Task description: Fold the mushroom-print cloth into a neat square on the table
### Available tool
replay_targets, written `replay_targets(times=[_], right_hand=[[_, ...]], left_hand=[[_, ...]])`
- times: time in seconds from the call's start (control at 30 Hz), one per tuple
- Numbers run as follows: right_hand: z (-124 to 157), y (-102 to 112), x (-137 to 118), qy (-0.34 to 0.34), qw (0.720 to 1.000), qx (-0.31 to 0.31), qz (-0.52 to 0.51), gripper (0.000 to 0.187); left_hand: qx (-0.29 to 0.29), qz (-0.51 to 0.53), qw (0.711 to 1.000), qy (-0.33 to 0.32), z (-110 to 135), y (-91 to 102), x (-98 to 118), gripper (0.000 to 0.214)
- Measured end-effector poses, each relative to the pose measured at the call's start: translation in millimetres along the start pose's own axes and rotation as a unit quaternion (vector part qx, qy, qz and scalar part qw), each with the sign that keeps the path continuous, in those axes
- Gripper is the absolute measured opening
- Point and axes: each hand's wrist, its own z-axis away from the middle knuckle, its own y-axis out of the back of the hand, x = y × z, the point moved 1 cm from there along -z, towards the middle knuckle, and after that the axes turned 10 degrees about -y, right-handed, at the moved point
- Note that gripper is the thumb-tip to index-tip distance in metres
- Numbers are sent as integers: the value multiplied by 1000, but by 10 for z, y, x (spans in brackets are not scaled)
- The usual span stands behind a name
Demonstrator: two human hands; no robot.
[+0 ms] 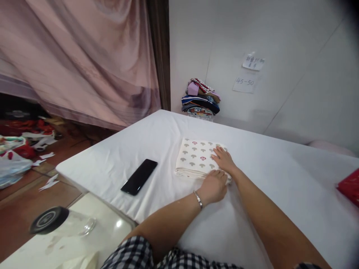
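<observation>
A folded white cloth [193, 154] printed with grey and red mushrooms lies in layers on the white-covered table [101, 153]. My right hand [224, 160] rests on its right side, fingers stretched out over the top. At the near right corner, my left hand [214, 186] has its fingers curled in against the layered edge; what they grip is hidden. What looks like thin clear plastic film [238, 220] stretches from beside the hands toward my body. Left of the cloth lies a black phone [139, 177].
A stack of folded fabrics [200, 100] stands beyond the table's far edge, by the wall. A clear bottle with a black lid [50, 220] lies on a lower pale surface [112, 213] at left. Something red [350, 186] sits at the right edge. A pink curtain [92, 59] hangs behind.
</observation>
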Motion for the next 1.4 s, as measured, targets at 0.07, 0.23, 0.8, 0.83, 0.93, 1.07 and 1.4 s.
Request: replay_targets(times=[0.07,0.23,0.8,0.83,0.93,1.07,1.4], right_hand=[[3,-30,47,7,1000,6,6,51],[25,-8,62,27,999,26,3,48],[488,267,-188,56,994,46,-83,30],[604,272,-223,82,988,73,-108,28],[922,257,-300,148,969,119,-159,23],[1104,204,-328,165,965,123,-163,20],[1036,82,-279,150,965,154,-153,21]], left_hand=[[-8,31,999,17,-23,81,-73,15],[55,-24,992,112,58,443,-485,19],[93,-14,936,340,721,442,-1179,43],[114,-17,937,329,719,455,-1182,44],[185,-36,950,249,684,513,-1132,40],[180,-10,978,109,605,560,-985,19],[86,34,995,38,556,509,-979,18]])
